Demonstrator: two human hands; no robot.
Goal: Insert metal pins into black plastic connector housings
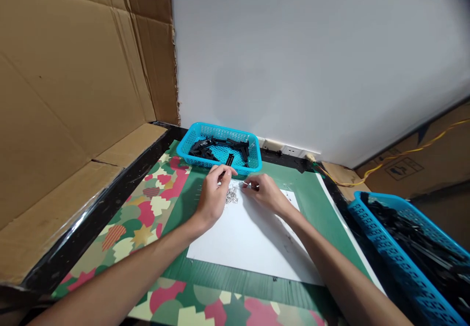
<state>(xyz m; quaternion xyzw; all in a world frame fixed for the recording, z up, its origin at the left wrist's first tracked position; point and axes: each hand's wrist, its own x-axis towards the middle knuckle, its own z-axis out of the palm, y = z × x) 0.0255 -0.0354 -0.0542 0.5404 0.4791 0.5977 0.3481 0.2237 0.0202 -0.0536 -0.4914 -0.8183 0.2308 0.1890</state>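
My left hand point(216, 189) is closed around a narrow black plastic piece point(229, 159), whose end sticks up past the fingers. To its right, the fingertips of my right hand point(265, 192) are pinched together around a small, thin, light-coloured piece point(245, 183), too small to name. A pile of tiny silvery metal parts point(232, 196) lies between the two hands on a white sheet point(235, 243). Just beyond my hands stands a blue perforated basket point(257, 162) with several black pieces point(209, 149) in it.
At the right stands another blue basket point(389, 257), filled with black parts point(414, 238). Large cardboard point(73, 61) closes off the left side. Power sockets point(293, 151) and a yellow cable point(398, 151) run along the wall. Patterned paper point(143, 213) covers the table's left.
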